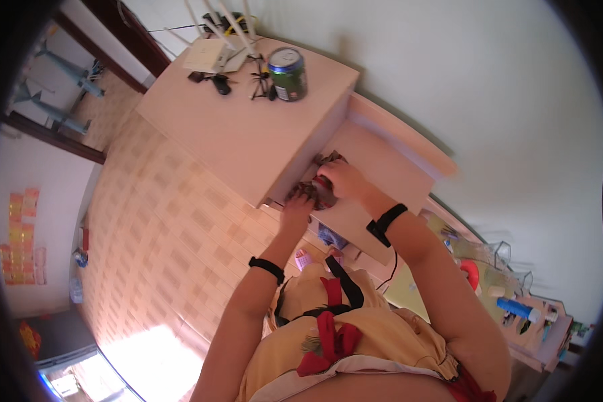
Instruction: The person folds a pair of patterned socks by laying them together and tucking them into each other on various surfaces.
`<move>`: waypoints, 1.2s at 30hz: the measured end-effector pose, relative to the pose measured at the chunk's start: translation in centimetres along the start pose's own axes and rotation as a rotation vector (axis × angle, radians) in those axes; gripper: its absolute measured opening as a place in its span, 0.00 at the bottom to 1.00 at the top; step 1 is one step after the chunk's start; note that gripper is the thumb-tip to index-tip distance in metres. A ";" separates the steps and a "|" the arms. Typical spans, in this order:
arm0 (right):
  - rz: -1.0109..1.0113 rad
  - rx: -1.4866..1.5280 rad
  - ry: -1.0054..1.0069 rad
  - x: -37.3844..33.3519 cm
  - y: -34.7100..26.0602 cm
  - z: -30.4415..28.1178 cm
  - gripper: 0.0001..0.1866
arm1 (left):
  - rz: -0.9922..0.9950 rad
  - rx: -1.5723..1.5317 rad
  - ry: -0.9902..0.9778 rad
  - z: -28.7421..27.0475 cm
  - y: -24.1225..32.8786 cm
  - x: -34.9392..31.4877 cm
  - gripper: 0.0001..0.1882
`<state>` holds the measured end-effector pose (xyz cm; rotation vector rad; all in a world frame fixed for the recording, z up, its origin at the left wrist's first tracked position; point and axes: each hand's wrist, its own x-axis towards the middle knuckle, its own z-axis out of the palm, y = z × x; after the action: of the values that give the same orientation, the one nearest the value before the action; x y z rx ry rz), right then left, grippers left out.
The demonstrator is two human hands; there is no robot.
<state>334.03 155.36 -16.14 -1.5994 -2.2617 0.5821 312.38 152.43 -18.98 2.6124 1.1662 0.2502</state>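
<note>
Just right of the raised cabinet's side, both of my hands work on a dark, mottled bundle (325, 195) with a red strip, lying on a lower pale pink surface (388, 161). It looks like patterned cloth, but its exact kind cannot be made out. My left hand (300, 204) has its fingers curled over the near left part. My right hand (344, 179) closes on the red-edged part, its fingertips mostly hidden. Another mottled piece (329, 157) shows just beyond the right hand.
On the pink cabinet top (228, 134) stand a green can (287, 75), a white router (206, 55) and small black items (220, 83). At right, a lower table holds a blue tube (518, 309) and a red ring (470, 273). The wall runs behind.
</note>
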 end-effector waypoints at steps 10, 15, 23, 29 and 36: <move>0.262 -0.091 0.222 -20.9 -4.8 1.5 0.19 | 0.309 -0.030 -0.123 2.1 3.1 1.4 0.21; 0.343 0.015 0.270 -26.5 -7.2 2.3 0.20 | 0.533 -0.100 -0.197 3.3 8.6 0.6 0.21; 0.436 -0.088 0.459 -25.6 3.4 -0.5 0.20 | 0.512 0.124 -0.207 3.1 9.9 4.3 0.22; 0.582 -0.137 0.356 -20.3 7.9 -4.9 0.20 | 0.330 0.088 -0.148 3.6 11.5 7.5 0.26; 0.769 -0.201 0.206 -17.1 7.6 -6.2 0.20 | 0.286 0.049 -0.144 3.8 11.1 7.2 0.27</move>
<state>348.74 142.37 -14.82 -2.5042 -1.5442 0.3306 325.90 150.05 -18.74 2.7829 0.7596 0.0868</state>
